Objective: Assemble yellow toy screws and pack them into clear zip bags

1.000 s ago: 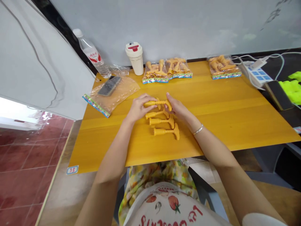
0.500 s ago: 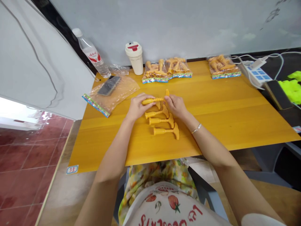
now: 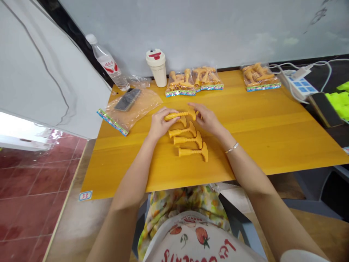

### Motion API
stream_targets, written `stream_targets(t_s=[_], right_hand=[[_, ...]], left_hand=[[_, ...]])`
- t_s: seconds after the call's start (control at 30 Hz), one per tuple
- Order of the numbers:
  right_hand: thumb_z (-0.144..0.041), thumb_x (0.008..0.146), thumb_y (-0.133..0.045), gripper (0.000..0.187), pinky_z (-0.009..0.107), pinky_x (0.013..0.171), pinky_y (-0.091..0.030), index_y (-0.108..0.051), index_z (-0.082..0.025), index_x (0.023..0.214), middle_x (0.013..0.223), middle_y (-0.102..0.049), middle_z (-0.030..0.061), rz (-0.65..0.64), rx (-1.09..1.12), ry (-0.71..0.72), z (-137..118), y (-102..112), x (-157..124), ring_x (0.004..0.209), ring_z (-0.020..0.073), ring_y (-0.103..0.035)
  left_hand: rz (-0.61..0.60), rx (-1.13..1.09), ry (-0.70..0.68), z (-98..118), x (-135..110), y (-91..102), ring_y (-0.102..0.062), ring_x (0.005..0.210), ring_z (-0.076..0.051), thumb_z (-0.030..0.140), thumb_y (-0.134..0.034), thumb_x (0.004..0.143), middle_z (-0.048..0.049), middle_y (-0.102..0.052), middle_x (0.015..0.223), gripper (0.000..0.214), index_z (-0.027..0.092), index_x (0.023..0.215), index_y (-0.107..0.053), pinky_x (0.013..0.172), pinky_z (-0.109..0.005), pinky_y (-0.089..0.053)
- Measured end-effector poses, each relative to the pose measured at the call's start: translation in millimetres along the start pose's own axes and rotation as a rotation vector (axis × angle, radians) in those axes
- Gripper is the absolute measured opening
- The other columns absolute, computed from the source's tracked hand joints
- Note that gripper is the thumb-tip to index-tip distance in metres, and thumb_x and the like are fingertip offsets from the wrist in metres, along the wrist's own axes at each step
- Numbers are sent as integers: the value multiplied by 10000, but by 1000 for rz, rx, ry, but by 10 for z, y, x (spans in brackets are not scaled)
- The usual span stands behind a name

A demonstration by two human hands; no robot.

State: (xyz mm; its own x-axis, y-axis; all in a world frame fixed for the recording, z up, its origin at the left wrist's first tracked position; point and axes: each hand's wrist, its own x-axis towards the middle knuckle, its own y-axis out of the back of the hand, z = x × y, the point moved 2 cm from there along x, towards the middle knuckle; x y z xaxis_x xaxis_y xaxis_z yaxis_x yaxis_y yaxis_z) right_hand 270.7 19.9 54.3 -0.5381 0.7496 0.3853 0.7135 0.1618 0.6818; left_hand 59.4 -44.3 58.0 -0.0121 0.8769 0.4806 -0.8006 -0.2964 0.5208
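Observation:
My left hand (image 3: 161,123) is closed around the handle end of a yellow plastic toy hammer (image 3: 178,115), its head pointing right. Beside that head is my right hand (image 3: 207,118), its fingers spread and the index finger reaching over the head's top; whether it touches is hard to tell. Partly hidden under the held hammer, another toy hammer (image 3: 183,121) shows its head. Below it lie an upper toy hammer (image 3: 183,131), a middle toy hammer (image 3: 188,140) and a lowest toy hammer (image 3: 193,151), roughly in a column with heads to the right.
Bagged toy hammers (image 3: 180,84) stand at the table's back, with another bag (image 3: 260,77) farther right. A cup (image 3: 157,67) and a bottle (image 3: 110,65) are back left. A phone (image 3: 127,99) lies on an opened plastic bag (image 3: 141,109). A power strip (image 3: 301,87) sits at right.
My right hand has let go of the hammer's head and opened its fingers. The head has turned and now shows its side. My left hand keeps its hold.

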Motion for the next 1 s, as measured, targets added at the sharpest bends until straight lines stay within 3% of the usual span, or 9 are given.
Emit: stream_targets(t_s=[0.07,0.17,0.3,0.5,0.6,0.73,0.87,1.0], right_hand=[[-483,986,-440,383,298,737,-414,-663,-185,1076,988,-660,101,-36,-69,40,-13,-18,-7,813,190,-569],[-582,984,-414,483,286,663,-371,-650,-183,850,759,-613,52,-63,-52,-71,-40,-61,-12,694,170,-516],[-725,943,-353,620,276,599,-324,-583,-200,707,586,-425,-23,-128,253,-214,-123,-88,-17,584,131,-412],[-772,894,-414,626,279,521,-227,-512,-210,636,537,-266,-62,-192,556,-456,-114,-142,-26,499,103,-260],[-806,878,-395,668,279,528,-248,-592,-196,690,532,-300,-60,-111,521,-501,4,-142,6,504,107,-290],[-823,857,-415,733,268,538,-280,-698,-152,938,573,-405,-55,38,493,-539,213,-65,45,526,104,-357],[-800,860,-443,717,256,546,-312,-706,-150,1009,592,-425,-58,142,476,-484,385,-32,61,545,100,-399],[-782,835,-517,650,255,568,-361,-684,-173,991,608,-426,-57,289,484,-324,373,5,118,580,105,-439]], left_hand=[[-19,8,3,-7,-1,1,-664,886,-203,451,-706,844,-49,-741,939,276,210,976,-739,864,-330,-499],[-29,24,-24,5,-3,7,-667,889,-206,494,-698,847,-55,-746,955,309,219,982,-742,870,-339,-501],[-34,36,-66,44,-8,14,-662,886,-210,520,-679,862,-63,-747,950,327,224,982,-747,868,-344,-504],[-61,10,-97,17,-28,-64,-667,922,-210,495,-661,885,-70,-745,978,309,214,993,-731,894,-337,-495],[-51,18,-17,-179,28,-107,-665,995,-215,493,-672,869,-74,-733,1062,339,209,1054,-690,940,-331,-481],[22,-25,133,-588,247,-46,-642,997,-196,455,-642,858,-81,-701,1039,314,183,1013,-618,957,-325,-468],[-147,-38,254,-865,471,22,-622,936,-189,343,-741,710,-49,-680,939,288,177,898,-602,941,-340,-470],[-315,11,342,-873,540,10,-620,953,-203,293,-738,677,-44,-686,936,265,171,876,-614,966,-372,-466]])
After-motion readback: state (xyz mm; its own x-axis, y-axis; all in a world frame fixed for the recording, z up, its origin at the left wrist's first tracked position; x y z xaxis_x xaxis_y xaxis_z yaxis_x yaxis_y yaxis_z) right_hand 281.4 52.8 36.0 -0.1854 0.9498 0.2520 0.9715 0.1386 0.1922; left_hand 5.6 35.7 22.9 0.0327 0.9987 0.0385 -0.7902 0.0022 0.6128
